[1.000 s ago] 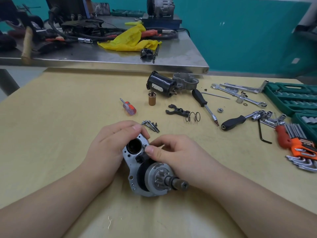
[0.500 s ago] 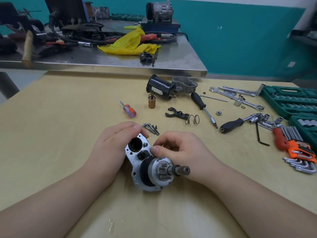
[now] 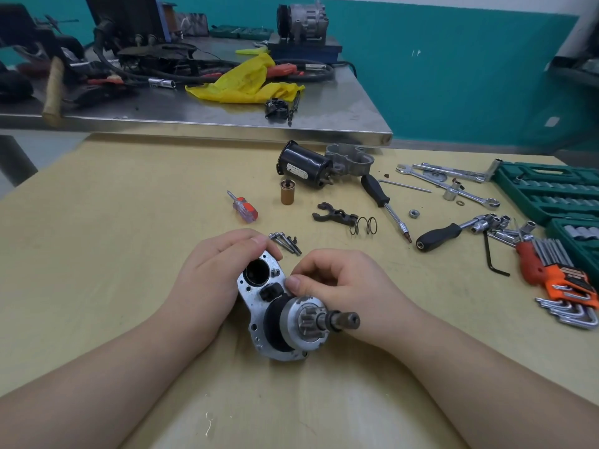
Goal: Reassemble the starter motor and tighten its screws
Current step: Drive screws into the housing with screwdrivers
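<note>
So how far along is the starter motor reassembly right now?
Early. Done: the pinion shaft sits in the silver plate. In hand: the left hand steadies the plate while the right hand fingers a small black part on it. Left: the black motor body, fork lever, spring and loose screws lie on the table; no driver is picked up.
</note>
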